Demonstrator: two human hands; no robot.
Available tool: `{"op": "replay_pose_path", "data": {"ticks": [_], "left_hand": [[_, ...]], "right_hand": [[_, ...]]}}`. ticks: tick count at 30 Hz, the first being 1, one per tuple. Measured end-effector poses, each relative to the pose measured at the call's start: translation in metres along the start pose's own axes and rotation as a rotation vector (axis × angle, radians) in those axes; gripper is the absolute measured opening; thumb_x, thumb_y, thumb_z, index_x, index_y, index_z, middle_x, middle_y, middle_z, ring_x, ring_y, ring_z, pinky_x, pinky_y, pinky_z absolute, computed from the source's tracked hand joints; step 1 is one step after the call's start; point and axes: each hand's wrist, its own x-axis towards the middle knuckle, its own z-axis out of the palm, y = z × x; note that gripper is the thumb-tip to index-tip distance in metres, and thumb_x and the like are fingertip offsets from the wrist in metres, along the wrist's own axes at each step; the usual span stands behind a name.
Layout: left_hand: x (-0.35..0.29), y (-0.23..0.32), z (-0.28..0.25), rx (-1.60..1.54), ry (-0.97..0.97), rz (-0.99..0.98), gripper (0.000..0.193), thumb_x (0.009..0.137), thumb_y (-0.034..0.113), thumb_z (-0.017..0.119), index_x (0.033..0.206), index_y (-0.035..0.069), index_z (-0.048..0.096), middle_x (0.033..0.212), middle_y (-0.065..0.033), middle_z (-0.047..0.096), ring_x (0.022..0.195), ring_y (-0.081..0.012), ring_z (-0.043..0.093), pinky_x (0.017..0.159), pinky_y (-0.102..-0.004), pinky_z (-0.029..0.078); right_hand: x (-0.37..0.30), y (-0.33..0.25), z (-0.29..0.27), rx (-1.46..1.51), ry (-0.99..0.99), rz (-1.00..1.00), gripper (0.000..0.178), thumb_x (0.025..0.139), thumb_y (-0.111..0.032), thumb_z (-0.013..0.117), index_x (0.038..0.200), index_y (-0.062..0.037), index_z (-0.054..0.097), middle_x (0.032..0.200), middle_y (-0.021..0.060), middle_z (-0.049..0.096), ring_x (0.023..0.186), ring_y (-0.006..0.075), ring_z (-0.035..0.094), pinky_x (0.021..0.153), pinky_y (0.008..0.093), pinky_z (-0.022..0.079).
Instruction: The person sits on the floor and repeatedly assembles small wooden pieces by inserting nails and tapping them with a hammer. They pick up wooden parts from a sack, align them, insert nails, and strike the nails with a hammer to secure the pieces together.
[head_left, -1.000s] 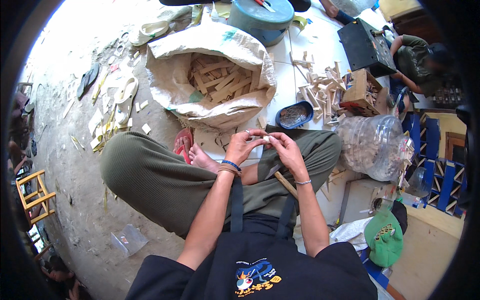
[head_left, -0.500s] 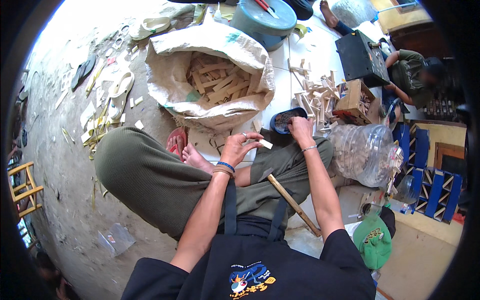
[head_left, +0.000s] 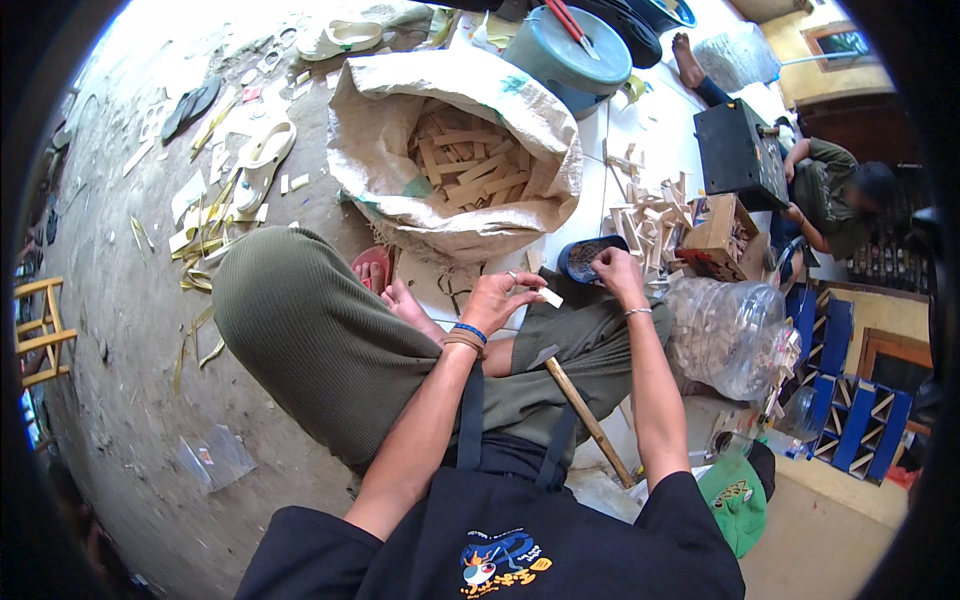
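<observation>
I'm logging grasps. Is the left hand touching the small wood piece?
Touching: the head view shows the left hand pinching the wood piece at its fingertips.

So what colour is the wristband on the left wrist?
Blue wristband, above a brown one; head view.

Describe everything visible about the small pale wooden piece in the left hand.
The small pale wooden piece is a short, flat, light-coloured block that looks like bare wood. It is pinched at the fingertips of the left hand above the lap and juts out toward the right hand, which is apart from it at the dark round bowl.
</observation>
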Motion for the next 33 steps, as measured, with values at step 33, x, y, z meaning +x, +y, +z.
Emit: {"op": "replay_pose_path", "data": {"ticks": [33], "left_hand": [[-0.001, 0.004, -0.001, 0.036, -0.01, -0.021, 0.029, 0.091, 0.021, 0.081, 0.116, 0.006, 0.079, 0.112, -0.0091, 0.08, 0.102, -0.0208, 0.076, 0.091, -0.0324, 0.057]], "right_hand": [[-0.133, -0.11, 0.003, 0.746, 0.108, -0.254, 0.02, 0.102, -0.011, 0.068, 0.116, 0.0007, 0.075, 0.096, 0.0063, 0.076, 0.081, 0.0097, 0.067, 0.073, 0.0279, 0.054]]}}
